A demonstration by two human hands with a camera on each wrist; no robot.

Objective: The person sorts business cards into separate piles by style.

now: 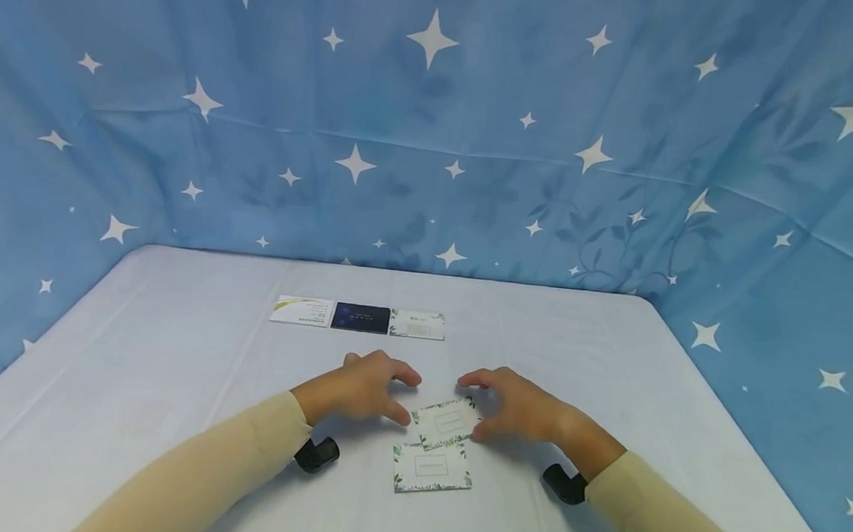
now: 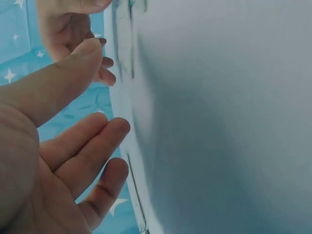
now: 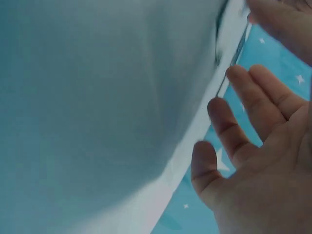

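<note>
Two white cards with green leafy borders lie on the table between the hands. The farther card (image 1: 449,419) is tilted, and its lower edge meets the nearer card (image 1: 431,468). At the farther card's left side is my left hand (image 1: 368,385), with thumb and fingers spread apart. On the other side my right hand (image 1: 524,407) has its thumb tip by the card's right edge; whether it touches cannot be told. Neither palm holds anything, as the left hand (image 2: 73,161) in the left wrist view and the right hand (image 3: 263,146) in the right wrist view show.
Toward the back of the white table (image 1: 189,314), three cards stand in a row: a white one with a yellow-green curve (image 1: 301,310), a dark blue one (image 1: 360,318) and a leafy white one (image 1: 418,325). Behind hangs a blue star-patterned curtain (image 1: 486,79).
</note>
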